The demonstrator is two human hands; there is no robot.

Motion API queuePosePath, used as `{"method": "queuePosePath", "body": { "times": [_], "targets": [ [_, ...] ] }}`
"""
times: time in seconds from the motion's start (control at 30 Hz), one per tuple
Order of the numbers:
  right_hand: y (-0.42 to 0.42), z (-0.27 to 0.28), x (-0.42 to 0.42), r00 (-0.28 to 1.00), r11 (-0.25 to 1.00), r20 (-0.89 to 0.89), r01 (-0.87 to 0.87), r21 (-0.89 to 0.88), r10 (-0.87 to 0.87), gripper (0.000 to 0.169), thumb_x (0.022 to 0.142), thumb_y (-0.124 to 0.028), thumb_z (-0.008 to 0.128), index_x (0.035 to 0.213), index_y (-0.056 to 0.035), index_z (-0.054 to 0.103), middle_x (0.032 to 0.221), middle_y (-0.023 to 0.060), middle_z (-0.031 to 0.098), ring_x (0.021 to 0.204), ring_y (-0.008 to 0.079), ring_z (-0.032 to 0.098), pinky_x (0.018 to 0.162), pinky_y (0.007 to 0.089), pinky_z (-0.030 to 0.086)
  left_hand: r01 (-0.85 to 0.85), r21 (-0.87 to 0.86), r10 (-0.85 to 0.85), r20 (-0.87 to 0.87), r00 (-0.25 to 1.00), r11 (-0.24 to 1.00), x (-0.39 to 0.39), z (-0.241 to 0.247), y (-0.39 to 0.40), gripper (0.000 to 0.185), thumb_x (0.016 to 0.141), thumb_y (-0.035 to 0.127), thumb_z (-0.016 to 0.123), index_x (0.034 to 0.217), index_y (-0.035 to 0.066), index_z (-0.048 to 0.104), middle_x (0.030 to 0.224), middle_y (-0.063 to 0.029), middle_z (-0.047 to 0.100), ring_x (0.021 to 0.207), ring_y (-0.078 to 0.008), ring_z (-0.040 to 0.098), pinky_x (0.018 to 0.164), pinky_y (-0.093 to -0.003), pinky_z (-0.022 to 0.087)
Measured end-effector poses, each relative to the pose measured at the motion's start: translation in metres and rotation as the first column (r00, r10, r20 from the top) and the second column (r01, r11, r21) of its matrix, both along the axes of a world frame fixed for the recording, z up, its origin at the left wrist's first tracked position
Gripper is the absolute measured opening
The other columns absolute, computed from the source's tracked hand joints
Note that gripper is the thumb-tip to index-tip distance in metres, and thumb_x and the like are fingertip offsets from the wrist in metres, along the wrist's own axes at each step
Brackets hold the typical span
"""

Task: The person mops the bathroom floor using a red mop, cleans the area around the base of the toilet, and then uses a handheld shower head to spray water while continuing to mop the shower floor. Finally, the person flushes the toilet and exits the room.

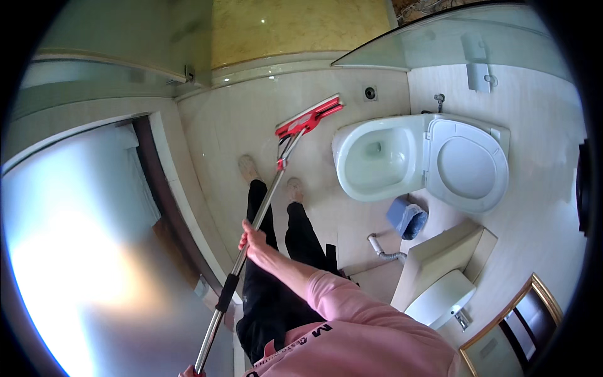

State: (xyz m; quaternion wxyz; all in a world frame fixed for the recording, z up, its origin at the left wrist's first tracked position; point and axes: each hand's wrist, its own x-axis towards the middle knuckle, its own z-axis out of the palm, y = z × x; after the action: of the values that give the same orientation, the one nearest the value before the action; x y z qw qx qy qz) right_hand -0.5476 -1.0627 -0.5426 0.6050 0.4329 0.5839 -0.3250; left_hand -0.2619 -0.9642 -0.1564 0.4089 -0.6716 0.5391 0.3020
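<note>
My right hand (pixel 253 241) is closed around the steel pole (pixel 267 200) of a red-headed mop, about midway along it. At the bottom edge my left hand (pixel 190 371), mostly cut off by the frame, grips the pole's lower end. A black foam grip (pixel 228 292) lies between the two hands. The mop's red head (pixel 308 118) has a pale strip along its far edge and points away from me, over the tiled floor between my feet and a floor drain (pixel 370 93). Whether that strip touches the floor is hard to tell.
To the right stands a white toilet (pixel 377 160) with lid and seat raised. Beside it are a blue-grey waste bin (pixel 402 217) with a liner, a drain pipe (pixel 384 249) and a washbasin (pixel 440 299). Glass panels (pixel 452 45) border a yellow-floored area (pixel 301 30). A frosted door (pixel 85 235) is left.
</note>
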Motion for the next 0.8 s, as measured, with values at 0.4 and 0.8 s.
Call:
{"method": "queuePosePath", "body": {
  "times": [0.4, 0.8],
  "targets": [
    [-0.134, -0.126, -0.273, 0.842, 0.999, -0.539, 0.023, -0.025, -0.033, 0.034, 0.083, -0.027, 0.066, 0.065, -0.0145, 0.040, 0.049, -0.0024, 0.036, 0.040, 0.0109, 0.036, 0.039, 0.0279, 0.033, 0.050, 0.099, -0.005, -0.412, 0.911, 0.994, -0.126, -0.225, -0.167, 0.020, 0.076, 0.024, 0.062, 0.086, 0.008, 0.057, 0.074, -0.0175, 0.063, 0.070, -0.0371, 0.061, 0.065, -0.0467, 0.048],
    [-0.069, 0.004, -0.037, 0.974, 0.993, -0.195, 0.115, -0.002, -0.113, 0.029, 0.079, -0.026, 0.070, 0.075, -0.0115, 0.045, 0.052, 0.0012, 0.041, 0.041, 0.0147, 0.042, 0.038, 0.0335, 0.038, 0.123, 0.150, -0.103, -0.135, 0.985, 0.981, 0.044, -0.055, -0.142, 0.016, 0.063, 0.009, 0.059, 0.079, 0.010, 0.056, 0.059, -0.0153, 0.058, 0.058, -0.0386, 0.059, 0.055, -0.0501, 0.046]
  ]
}}
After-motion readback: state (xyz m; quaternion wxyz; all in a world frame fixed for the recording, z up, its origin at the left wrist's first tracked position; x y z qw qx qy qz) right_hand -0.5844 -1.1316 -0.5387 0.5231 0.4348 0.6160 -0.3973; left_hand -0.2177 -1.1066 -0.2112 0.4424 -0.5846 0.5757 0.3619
